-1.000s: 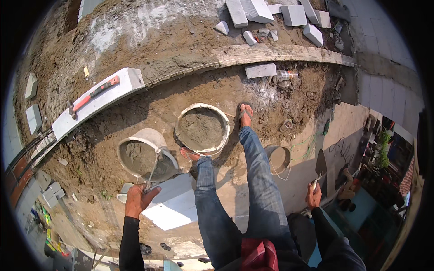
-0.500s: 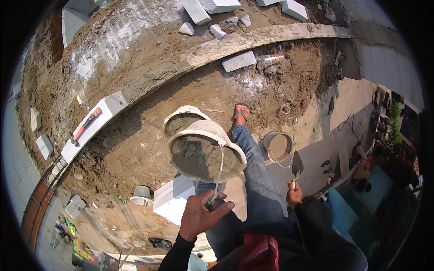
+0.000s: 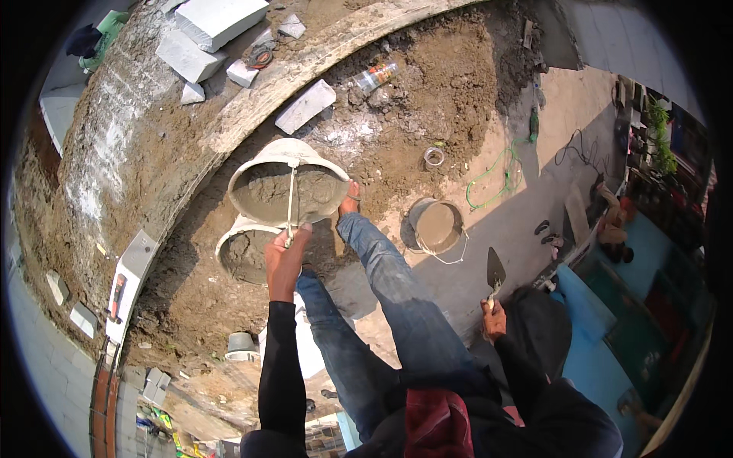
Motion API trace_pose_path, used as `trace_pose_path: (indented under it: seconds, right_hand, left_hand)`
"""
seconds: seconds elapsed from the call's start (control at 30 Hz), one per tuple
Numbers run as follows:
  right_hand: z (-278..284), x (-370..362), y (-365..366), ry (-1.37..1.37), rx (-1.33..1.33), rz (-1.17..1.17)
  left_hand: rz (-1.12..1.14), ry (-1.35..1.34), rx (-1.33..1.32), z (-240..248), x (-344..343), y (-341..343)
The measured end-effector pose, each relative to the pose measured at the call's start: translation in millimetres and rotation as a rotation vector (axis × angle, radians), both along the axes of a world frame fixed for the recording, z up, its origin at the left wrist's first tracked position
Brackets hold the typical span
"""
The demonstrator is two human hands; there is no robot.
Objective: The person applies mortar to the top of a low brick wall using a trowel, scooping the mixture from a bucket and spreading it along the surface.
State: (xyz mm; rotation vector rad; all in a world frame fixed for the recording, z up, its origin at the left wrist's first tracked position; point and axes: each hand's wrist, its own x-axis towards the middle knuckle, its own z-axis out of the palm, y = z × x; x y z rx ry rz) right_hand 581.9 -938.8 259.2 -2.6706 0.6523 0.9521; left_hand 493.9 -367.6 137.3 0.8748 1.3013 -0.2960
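Observation:
My left hand (image 3: 285, 258) is closed around the pale rope handle (image 3: 292, 191) of a round bucket (image 3: 334, 169). Wet grey mortar (image 3: 267, 191) fills much of that bucket. A second mortar bucket (image 3: 223, 252) is partly hidden behind my hand and the held bucket. Off to the right, my right hand (image 3: 494, 320) grips a pointed trowel (image 3: 496, 269) by its handle, blade pointing away from me. Between the two hands, a grey bucket (image 3: 416, 216) with brownish contents stands on the ground beyond my right leg.
A low wall base (image 3: 229, 122) curves across the far side, with white blocks (image 3: 200, 53) beyond it. One loose block (image 3: 305, 107) lies in the dirt trench. A hammer (image 3: 117, 296) rests on a laid block (image 3: 137, 258) at left. Green cord (image 3: 496, 187) lies at right.
My left arm has reached forward, carrying the mortar bucket away from me past the second bucket. My right hand still holds the trowel. The whole view has shifted.

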Motion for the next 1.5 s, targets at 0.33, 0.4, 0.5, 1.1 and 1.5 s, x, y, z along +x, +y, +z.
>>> trace_pose_path:
  seconds: [0.33, 0.4, 0.5, 1.1, 1.5]
  right_hand:
    - [-10, 42, -9, 0.131, -0.070, 0.204]
    - [-13, 41, 17, 0.212, -0.021, 0.053]
    - [0, 27, 28, 0.237, 0.004, -0.068]
    - [-6, -91, -28, 0.176, 0.009, -0.327]
    - [-27, -46, -136, 0.035, 0.256, -0.353]
  left_hand:
    - [-0.071, 0.110, 0.241, -101, 30, 33]
    - [-0.053, 0.069, 0.477, -106, -4, 54]
    - [-0.204, 0.352, 1.050, -96, -25, 64]
    - [-0.825, 0.379, 0.139, 39, -175, -264]
    - [-0.896, 0.560, 0.379, 44, -121, -360]
